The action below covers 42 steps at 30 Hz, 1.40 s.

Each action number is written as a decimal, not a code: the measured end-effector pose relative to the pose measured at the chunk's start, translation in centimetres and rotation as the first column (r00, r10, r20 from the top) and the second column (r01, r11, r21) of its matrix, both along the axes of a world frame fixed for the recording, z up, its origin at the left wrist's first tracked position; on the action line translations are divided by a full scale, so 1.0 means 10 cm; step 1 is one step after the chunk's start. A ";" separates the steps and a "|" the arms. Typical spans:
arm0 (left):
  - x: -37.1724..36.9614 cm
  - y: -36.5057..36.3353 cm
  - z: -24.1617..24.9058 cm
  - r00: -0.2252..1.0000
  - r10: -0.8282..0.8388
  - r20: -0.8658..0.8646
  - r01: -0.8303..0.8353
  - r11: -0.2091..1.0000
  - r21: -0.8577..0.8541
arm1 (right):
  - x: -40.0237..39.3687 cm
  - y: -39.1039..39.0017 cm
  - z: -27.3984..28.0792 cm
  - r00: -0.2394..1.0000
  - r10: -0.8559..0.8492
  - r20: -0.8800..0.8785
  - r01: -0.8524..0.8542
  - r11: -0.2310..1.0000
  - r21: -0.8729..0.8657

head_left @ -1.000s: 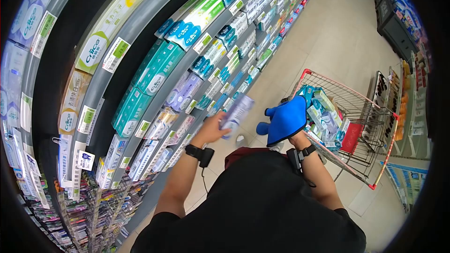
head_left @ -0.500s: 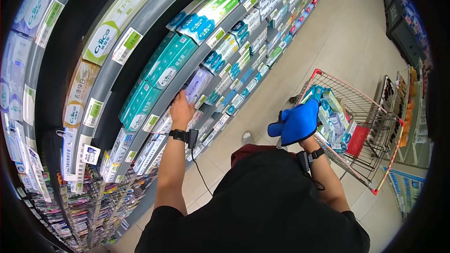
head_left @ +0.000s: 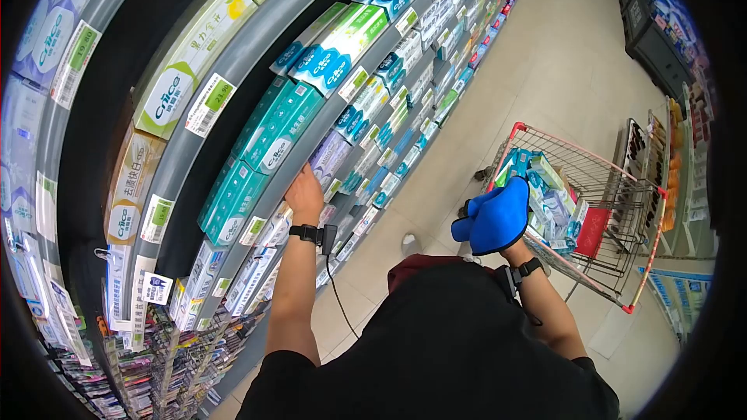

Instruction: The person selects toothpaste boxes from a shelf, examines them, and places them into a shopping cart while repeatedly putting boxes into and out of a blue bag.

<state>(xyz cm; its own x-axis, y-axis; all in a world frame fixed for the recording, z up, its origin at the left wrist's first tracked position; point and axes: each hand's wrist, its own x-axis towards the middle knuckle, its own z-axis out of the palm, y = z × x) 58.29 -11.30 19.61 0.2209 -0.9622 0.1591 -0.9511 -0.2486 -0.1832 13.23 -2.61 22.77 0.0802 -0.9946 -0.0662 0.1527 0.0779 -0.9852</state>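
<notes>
My left hand [head_left: 304, 193] reaches in below the grey shelf edge, beside a lilac toothpaste box [head_left: 332, 153]. Its fingertips are mostly hidden by that edge, so I cannot make out whether they hold anything. On the shelf above stand teal toothpaste boxes [head_left: 274, 149]. A thick blue mitt [head_left: 502, 216] covers my right hand, hiding the fingers. That mitt is at the near side of a shopping cart [head_left: 589, 140], in front of a pile of toothpaste boxes [head_left: 562, 201] inside the cart.
Tiered shelves with price tags [head_left: 210, 106] curve along the left. Hanging packs [head_left: 167, 365] fill the lower left. Tiled floor [head_left: 560, 39] runs up the aisle, and dark bins [head_left: 657, 31] and other racks line the right side. A cable hangs from my left wristband [head_left: 313, 235].
The view has shifted slightly, and the shelves sit lower in it. My left hand's fingers have gone farther behind the shelf edge. The mitt stays beside the cart.
</notes>
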 end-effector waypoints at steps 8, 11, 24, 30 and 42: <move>-0.77 0.16 0.11 0.873 -0.483 -0.069 0.443 0.844 -0.301 | 0.04 -0.02 0.24 0.759 -0.280 -0.588 0.164 0.956 -0.242; -1.44 0.38 -0.42 0.633 -0.671 -0.388 0.635 0.736 -0.236 | -0.19 -0.05 0.48 0.520 -0.245 -0.818 0.007 0.959 -0.283; -3.81 0.55 -0.86 0.393 -0.443 -0.806 0.890 0.402 0.213 | -2.36 1.32 0.39 0.448 -0.812 -0.375 0.631 0.584 -0.511; -4.70 0.53 -1.14 0.275 -0.455 -0.847 0.908 0.413 0.073 | -3.46 2.01 0.44 0.325 -0.894 -0.307 0.760 0.440 -0.478; -6.01 0.53 -1.57 0.321 -0.260 -0.911 0.938 0.222 0.267 | -3.69 2.05 0.43 0.650 -0.714 -0.262 0.723 0.687 -0.078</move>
